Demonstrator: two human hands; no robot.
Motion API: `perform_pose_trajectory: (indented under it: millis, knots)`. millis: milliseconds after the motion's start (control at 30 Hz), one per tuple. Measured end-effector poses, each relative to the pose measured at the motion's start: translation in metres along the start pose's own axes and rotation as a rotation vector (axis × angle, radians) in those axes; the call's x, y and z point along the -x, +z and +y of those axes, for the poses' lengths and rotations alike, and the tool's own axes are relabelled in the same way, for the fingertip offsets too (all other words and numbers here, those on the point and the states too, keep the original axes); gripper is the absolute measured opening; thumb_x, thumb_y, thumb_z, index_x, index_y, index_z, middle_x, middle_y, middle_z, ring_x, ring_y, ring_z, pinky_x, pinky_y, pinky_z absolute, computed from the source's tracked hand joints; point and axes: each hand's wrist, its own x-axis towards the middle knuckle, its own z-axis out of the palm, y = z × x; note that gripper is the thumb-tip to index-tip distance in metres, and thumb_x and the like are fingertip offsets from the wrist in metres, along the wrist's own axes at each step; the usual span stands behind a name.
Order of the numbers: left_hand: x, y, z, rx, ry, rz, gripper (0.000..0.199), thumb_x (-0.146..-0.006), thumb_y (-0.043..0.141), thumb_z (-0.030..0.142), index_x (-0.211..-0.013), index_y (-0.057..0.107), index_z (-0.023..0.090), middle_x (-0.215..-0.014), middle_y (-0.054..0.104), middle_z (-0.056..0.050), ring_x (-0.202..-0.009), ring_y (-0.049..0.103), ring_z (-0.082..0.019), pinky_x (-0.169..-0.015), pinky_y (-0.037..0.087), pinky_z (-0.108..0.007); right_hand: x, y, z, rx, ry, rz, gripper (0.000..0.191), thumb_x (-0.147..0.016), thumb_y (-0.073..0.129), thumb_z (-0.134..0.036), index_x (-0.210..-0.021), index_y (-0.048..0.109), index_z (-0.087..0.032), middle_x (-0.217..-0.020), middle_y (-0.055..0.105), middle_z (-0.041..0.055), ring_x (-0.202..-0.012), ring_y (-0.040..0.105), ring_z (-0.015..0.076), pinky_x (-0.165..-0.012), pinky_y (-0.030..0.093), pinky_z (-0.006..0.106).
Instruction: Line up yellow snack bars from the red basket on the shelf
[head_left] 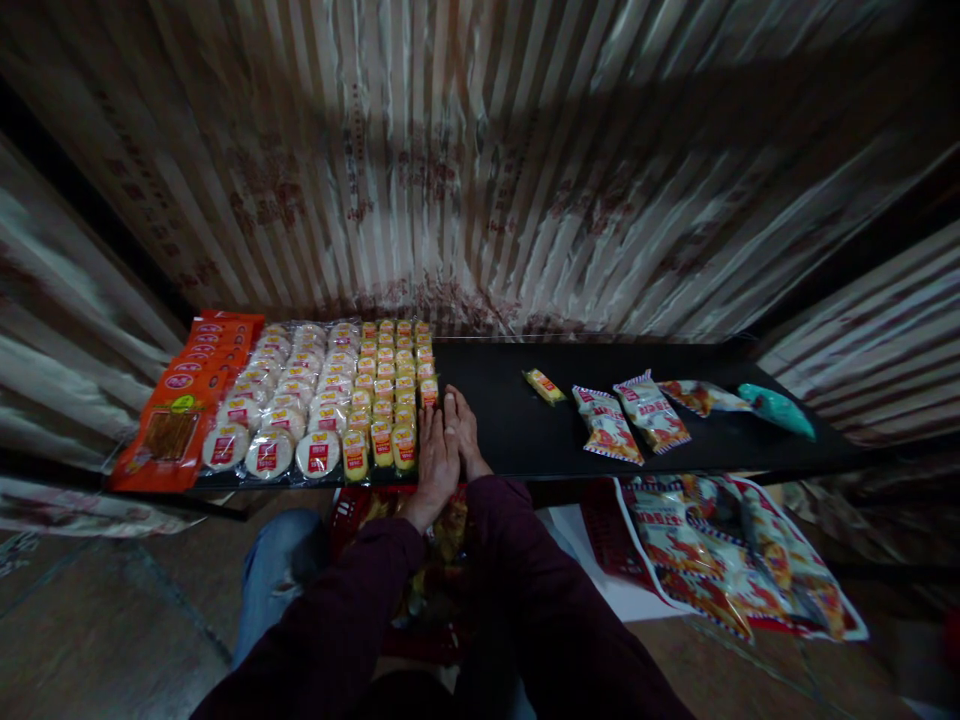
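My left hand [437, 462] lies along the right edge of a block of small yellow wrapped snack cakes [384, 385], its fingers stretched forward. Close beside it on the right is my right hand [464, 432], with fingers also extended and touching the left hand. The fingertips reach the outermost column of cakes; whether a packet sits under or between the hands is hidden. Left of the cakes stand columns of round white wrapped crackers [317, 455], overlapping like shingles. Orange snack bags [176, 425] overlap at the far left of the black shelf [499, 365].
On the shelf's right lie a single yellow snack cake [544, 386], two striped-edge snack bags [607, 424], another bag [705, 396] and a green packet [777, 410]. Below, a basket [855, 625] holds more snack bags; a red basket [346, 515] stands under my arms. Striped sheeting [480, 200] hangs behind.
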Motion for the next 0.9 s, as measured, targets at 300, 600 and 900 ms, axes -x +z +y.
perform_pose_trajectory:
  millis: [300, 600, 900]
  knots:
    - [0.038, -0.007, -0.009, 0.0, 0.038, -0.064, 0.05, -0.095, 0.025, 0.038, -0.128, 0.054, 0.014, -0.138, 0.052, -0.013, -0.139, 0.034, -0.02, -0.118, 0.023, -0.039, 0.042, -0.008, 0.001, -0.025, -0.039, 0.005, 0.042, -0.091, 0.042, -0.041, -0.118, 0.06, -0.015, -0.119, 0.066, 0.0123, -0.109, 0.061, 0.0209, -0.1, 0.045, 0.037]
    - [0.095, -0.032, -0.033, -0.119, 0.264, -0.173, 0.047, -0.096, 0.023, 0.035, -0.122, 0.056, 0.013, -0.124, 0.06, -0.016, -0.125, 0.049, -0.022, -0.112, 0.035, -0.043, 0.118, -0.018, 0.007, -0.07, -0.152, 0.004, 0.032, -0.086, 0.042, -0.02, -0.11, 0.064, -0.019, -0.104, 0.07, 0.0068, -0.095, 0.065, 0.0176, -0.09, 0.05, 0.034]
    - [0.163, -0.029, -0.087, -0.218, 0.131, -0.199, 0.04, -0.093, 0.031, 0.028, -0.116, 0.06, 0.013, -0.124, 0.061, -0.016, -0.122, 0.052, -0.023, -0.108, 0.04, -0.044, 0.188, -0.014, 0.049, 0.187, -0.092, -0.19, 0.032, -0.083, 0.043, -0.013, -0.096, 0.071, -0.02, -0.095, 0.071, 0.0069, -0.093, 0.064, 0.0194, -0.089, 0.049, 0.032]
